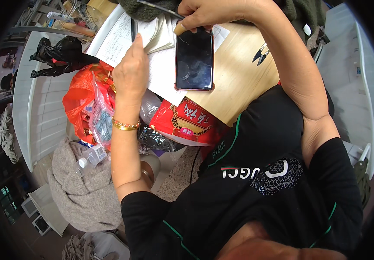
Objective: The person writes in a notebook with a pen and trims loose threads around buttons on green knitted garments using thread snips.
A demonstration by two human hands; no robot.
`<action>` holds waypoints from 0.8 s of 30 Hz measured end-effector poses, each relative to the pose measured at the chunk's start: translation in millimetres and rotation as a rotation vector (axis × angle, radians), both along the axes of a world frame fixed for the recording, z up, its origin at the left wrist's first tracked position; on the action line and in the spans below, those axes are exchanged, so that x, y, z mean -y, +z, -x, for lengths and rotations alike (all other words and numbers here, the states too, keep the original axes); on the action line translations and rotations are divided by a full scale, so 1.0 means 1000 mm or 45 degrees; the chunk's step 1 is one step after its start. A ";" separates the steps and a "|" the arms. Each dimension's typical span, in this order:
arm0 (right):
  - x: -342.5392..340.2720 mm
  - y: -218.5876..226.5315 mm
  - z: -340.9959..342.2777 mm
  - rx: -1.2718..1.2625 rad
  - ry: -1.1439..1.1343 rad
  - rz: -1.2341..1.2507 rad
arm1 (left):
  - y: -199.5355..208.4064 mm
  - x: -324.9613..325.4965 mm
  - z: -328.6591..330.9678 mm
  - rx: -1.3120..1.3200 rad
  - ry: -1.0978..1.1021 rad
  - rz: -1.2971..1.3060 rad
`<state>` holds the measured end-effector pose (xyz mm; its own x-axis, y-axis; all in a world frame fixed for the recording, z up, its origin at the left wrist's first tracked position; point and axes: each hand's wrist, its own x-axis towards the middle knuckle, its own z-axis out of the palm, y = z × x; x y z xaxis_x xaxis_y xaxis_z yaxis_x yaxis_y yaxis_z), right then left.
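Observation:
My left hand (131, 69) lies over the written sheets (113, 43), index finger stretched out, the other fingers partly hidden. A narrow black strip, perhaps a pen (133, 30), shows just beyond that fingertip. My right hand (211, 13) is closed around a slim dark rod that looks like a pen (159, 8). Its thumb, with a yellowish covering on the tip, is at the edge of a small notebook's curled pages (161, 34). Directly below this hand, a smartphone (194, 60) with a dark screen and reddish case lies on the papers and table.
Small thread snips (261, 55) lie on the wooden table (239, 56) at right. Dark knitted fabric (297, 15) covers the far edge. Red plastic bags (80, 95), a red printed package (187, 121), a clear bottle (91, 160) and a grey knit (78, 195) crowd the left.

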<state>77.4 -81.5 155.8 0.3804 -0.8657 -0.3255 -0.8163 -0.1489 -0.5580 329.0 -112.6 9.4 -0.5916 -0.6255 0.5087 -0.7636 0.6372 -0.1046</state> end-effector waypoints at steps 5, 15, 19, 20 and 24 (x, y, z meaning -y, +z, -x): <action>0.013 -0.019 -0.016 0.013 0.057 -0.120 | 0.007 -0.019 -0.028 -0.020 0.093 -0.106; 0.019 -0.036 -0.034 0.484 -0.266 -0.432 | 0.013 -0.052 -0.011 -0.469 0.257 -0.374; 0.026 -0.048 -0.032 0.562 -0.311 -0.443 | 0.011 -0.052 -0.017 -0.543 0.237 -0.447; 0.028 -0.053 -0.031 0.563 -0.312 -0.443 | 0.010 -0.052 -0.016 -0.542 0.236 -0.448; 0.031 -0.066 -0.031 0.768 -0.403 -0.644 | 0.007 -0.055 -0.011 -0.650 0.236 -0.397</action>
